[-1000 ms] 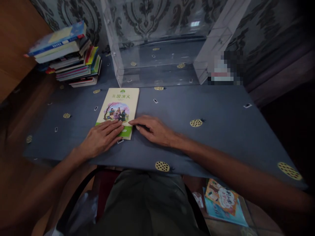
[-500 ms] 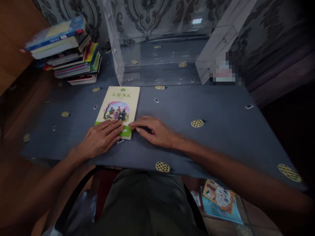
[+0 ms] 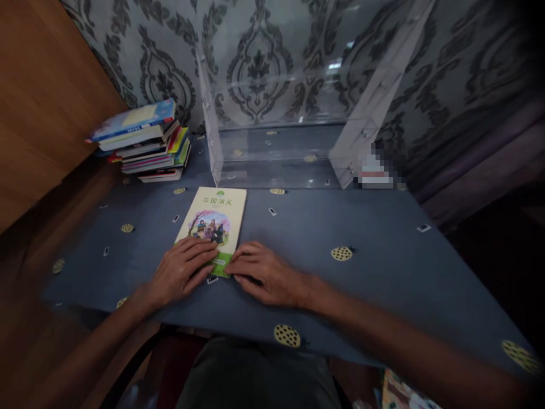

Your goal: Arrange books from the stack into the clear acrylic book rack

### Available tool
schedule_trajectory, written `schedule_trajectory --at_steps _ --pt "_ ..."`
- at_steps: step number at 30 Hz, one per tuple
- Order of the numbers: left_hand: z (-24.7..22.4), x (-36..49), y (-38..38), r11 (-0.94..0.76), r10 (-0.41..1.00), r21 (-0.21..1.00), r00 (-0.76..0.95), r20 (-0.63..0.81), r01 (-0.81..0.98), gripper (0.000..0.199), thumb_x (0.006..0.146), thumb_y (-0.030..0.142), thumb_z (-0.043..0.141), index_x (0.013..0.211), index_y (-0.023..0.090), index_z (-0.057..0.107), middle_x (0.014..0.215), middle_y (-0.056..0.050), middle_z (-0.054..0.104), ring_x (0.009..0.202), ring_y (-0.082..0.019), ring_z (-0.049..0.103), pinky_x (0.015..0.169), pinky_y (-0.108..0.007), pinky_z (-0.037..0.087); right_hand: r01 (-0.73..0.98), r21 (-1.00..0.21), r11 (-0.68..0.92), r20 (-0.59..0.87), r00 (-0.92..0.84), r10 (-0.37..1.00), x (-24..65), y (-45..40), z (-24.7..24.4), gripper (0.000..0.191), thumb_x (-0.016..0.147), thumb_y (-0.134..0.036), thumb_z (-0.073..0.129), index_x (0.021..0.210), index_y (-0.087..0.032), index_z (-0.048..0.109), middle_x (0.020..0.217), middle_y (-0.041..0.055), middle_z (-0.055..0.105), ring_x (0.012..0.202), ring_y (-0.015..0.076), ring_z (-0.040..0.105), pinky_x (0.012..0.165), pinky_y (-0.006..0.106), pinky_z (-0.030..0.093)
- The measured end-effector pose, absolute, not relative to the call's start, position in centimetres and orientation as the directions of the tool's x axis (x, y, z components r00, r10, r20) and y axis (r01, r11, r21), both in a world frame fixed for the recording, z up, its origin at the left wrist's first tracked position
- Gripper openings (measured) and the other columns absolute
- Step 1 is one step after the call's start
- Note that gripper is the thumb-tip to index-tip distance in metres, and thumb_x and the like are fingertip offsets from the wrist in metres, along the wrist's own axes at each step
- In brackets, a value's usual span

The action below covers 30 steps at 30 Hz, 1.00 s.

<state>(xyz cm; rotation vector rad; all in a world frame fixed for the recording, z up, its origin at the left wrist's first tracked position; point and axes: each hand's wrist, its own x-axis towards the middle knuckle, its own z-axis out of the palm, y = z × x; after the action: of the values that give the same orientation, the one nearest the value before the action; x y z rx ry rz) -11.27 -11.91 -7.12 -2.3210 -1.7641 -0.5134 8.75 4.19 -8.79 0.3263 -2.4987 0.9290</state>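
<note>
1. I have a cream-and-green paperback book point(image 3: 212, 224) lying flat on a blue-grey cloth point(image 3: 374, 295) printed with yellow dotted pineapples, near the front edge of the table.
2. My view shows the bare left hand point(image 3: 181, 271) spread over the book's lower cover, fingers pointing towards the spine side of the picture. The bare right hand point(image 3: 267, 274) rests beside it, with its fingertips at the lower right edge.
3. Neither hand is clamped: both lie open on or against the book, just apart from each other, and the book stays down on the cloth.
4. I judge this to be the contact stage. To raise the book, I think fingers would have to get beneath its edge.
5. The cover title reads 三国演义, in green characters above a painted group of 3 or more figures. The smaller print is too blurred for me to read.
6. Behind it sit a stack of assorted books point(image 3: 145, 145) and a clear acrylic case point(image 3: 272, 156).
</note>
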Motion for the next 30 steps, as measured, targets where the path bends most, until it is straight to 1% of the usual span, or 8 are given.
schedule_trajectory --at_steps 2,6,8,11,15,19,24,30 --pt "-7.4 -11.3 -11.7 -0.245 0.898 0.085 0.192 0.395 0.966 0.027 0.099 0.021 0.052 0.124 0.02 0.063 0.122 -0.008 0.072 0.115 -0.023 0.065 0.1 -0.043 0.053 -0.325 -0.589 0.739 0.486 -0.874 0.003 8.5 4.8 -9.0 0.025 0.096 -0.014 0.053 0.114 -0.016 0.07 0.1 0.0098 0.072 0.102 0.0218 0.062 0.092 0.041 0.053" --pt "-8.0 -11.7 -11.3 -0.152 0.914 0.091 0.106 0.391 0.984 0.028 0.102 0.024 0.048 0.126 0.02 0.062 0.129 -0.011 0.069 0.122 -0.026 0.061 0.101 -0.048 0.051 -0.202 -0.588 0.783 0.453 -0.884 0.112 6.7 7.5 -9.8 0.028 0.097 -0.013 0.052 0.121 -0.017 0.068 0.112 0.012 0.071 0.112 0.0234 0.061 0.097 0.045 0.052" --pt "-8.3 -12.1 -11.1 -0.078 0.925 0.104 0.033 0.378 0.991 0.03 0.102 0.027 0.046 0.128 0.02 0.061 0.132 -0.012 0.066 0.125 -0.028 0.058 0.101 -0.052 0.05 -0.124 -0.579 0.806 0.435 -0.883 0.177 5.3 9.4 -10.4 0.03 0.097 -0.013 0.052 0.123 -0.019 0.066 0.117 0.0118 0.071 0.117 0.024 0.06 0.099 0.048 0.052" --pt "-8.5 -12.7 -10.7 0.044 0.929 0.156 -0.098 0.357 0.987 0.034 0.103 0.031 0.044 0.132 0.022 0.059 0.14 -0.013 0.059 0.131 -0.03 0.053 0.103 -0.054 0.049 -0.013 -0.532 0.847 0.427 -0.867 0.255 3.2 12.3 -11.3 0.029 0.096 -0.015 0.054 0.122 -0.017 0.066 0.126 0.0142 0.069 0.125 0.0265 0.057 0.104 0.05 0.049" --pt "-8.7 -13.2 -10.4 0.074 0.927 0.207 -0.143 0.346 0.976 0.036 0.102 0.033 0.044 0.132 0.023 0.06 0.144 -0.014 0.056 0.135 -0.03 0.05 0.107 -0.054 0.048 0.106 -0.498 0.861 0.397 -0.854 0.335 1.6 14.2 -12.0 0.032 0.095 -0.018 0.054 0.124 -0.014 0.065 0.138 0.0181 0.062 0.131 0.0295 0.056 0.109 0.052 0.046" --pt "-8.9 -13.3 -10.4 0.057 0.924 0.201 -0.128 0.361 0.978 0.035 0.102 0.033 0.044 0.131 0.022 0.06 0.143 -0.013 0.056 0.134 -0.03 0.051 0.108 -0.055 0.047 0.092 -0.496 0.863 0.405 -0.855 0.325 1.4 14.5 -12.3 0.034 0.094 -0.019 0.054 0.126 -0.016 0.065 0.141 0.0173 0.06 0.131 0.0286 0.057 0.109 0.052 0.046" --pt "-9.1 -13.4 -10.4 0.042 0.922 0.181 -0.107 0.372 0.983 0.034 0.102 0.031 0.043 0.131 0.022 0.059 0.143 -0.014 0.056 0.135 -0.03 0.051 0.108 -0.056 0.048 0.083 -0.471 0.878 0.426 -0.85 0.309 2.3 13.4 -12.0 0.031 0.095 -0.019 0.053 0.121 -0.018 0.068 0.133 0.0153 0.066 0.132 0.0303 0.055 0.109 0.056 0.044" --pt "-9.0 -13.3 -10.3 0.042 0.921 0.178 -0.107 0.374 0.983 0.033 0.102 0.031 0.044 0.13 0.02 0.059 0.143 -0.015 0.056 0.136 -0.031 0.05 0.108 -0.055 0.048 -0.093 -0.499 0.862 0.484 -0.855 0.188 5.0 10.8 -11.2 0.029 0.096 -0.018 0.05 0.119 -0.018 0.068 0.117 0.0127 0.073 0.123 0.0288 0.06 0.103 0.054 0.047"
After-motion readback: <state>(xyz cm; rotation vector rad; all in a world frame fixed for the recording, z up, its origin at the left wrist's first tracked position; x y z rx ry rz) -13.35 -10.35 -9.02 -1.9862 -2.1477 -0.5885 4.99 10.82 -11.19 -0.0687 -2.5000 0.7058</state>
